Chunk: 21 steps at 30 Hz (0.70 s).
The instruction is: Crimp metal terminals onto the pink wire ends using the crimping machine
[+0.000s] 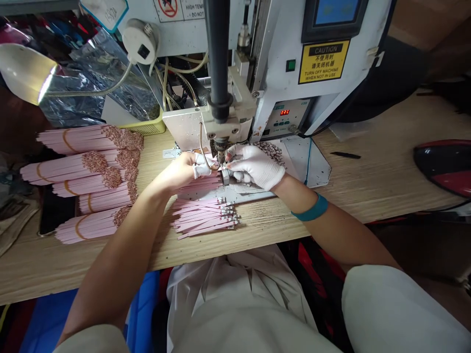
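Note:
My left hand [187,169], with white covers on some fingertips, is closed in a pinch just left of the machine's tool head [220,147]. What sits between those fingers is too small to make out. On the other side of the head, my right hand [253,165] wears a white glove. Its fingers are pinched by the small metal block [225,176], and whatever they hold is hidden. Thin pink strips [200,185] lie on the machine base below my left hand. Nearer to me is a pile of pink strips with small metal ends [206,215].
Banded bundles of pink strips [88,162] lie at the left, by a dark phone-like slab [55,211]. Small metallic pieces [272,151] are heaped behind my right hand. A lamp [25,73] leans in at upper left. A thin dark tool [345,155] rests on the right.

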### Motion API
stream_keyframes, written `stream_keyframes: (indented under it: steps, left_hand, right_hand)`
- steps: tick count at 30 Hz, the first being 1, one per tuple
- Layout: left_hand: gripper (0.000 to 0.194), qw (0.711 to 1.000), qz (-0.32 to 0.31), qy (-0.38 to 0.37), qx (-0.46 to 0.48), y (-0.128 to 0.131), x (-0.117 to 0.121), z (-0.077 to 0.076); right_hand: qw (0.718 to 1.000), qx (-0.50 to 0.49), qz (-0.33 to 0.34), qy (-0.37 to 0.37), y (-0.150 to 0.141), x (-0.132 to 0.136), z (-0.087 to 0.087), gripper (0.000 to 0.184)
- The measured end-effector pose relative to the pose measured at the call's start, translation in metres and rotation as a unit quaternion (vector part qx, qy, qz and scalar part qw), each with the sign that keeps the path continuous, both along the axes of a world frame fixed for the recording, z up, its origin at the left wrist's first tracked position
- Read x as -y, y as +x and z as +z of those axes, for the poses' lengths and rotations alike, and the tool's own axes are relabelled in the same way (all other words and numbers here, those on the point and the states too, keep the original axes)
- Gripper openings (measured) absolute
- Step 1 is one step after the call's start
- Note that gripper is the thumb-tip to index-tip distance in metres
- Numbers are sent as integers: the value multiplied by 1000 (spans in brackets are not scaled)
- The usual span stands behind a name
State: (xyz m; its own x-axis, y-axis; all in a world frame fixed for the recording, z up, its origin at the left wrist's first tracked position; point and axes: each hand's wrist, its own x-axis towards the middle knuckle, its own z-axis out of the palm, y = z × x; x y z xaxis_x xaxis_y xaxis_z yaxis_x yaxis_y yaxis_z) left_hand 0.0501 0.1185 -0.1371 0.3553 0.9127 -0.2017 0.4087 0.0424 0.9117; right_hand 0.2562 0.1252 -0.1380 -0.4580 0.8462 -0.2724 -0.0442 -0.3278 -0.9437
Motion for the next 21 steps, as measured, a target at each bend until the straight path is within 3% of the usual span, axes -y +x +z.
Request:
stream_keyframes:
  steps: [15,21]
  left_hand:
    - [20,1000,-10,-1,6,-1,-2,-1]
    - [20,999,-13,31,-25,-2,1,2]
  right_hand:
    - [1000,-6,0,0,-1,0,-1,18]
    - [998,37,17,49,3,0,3,17]
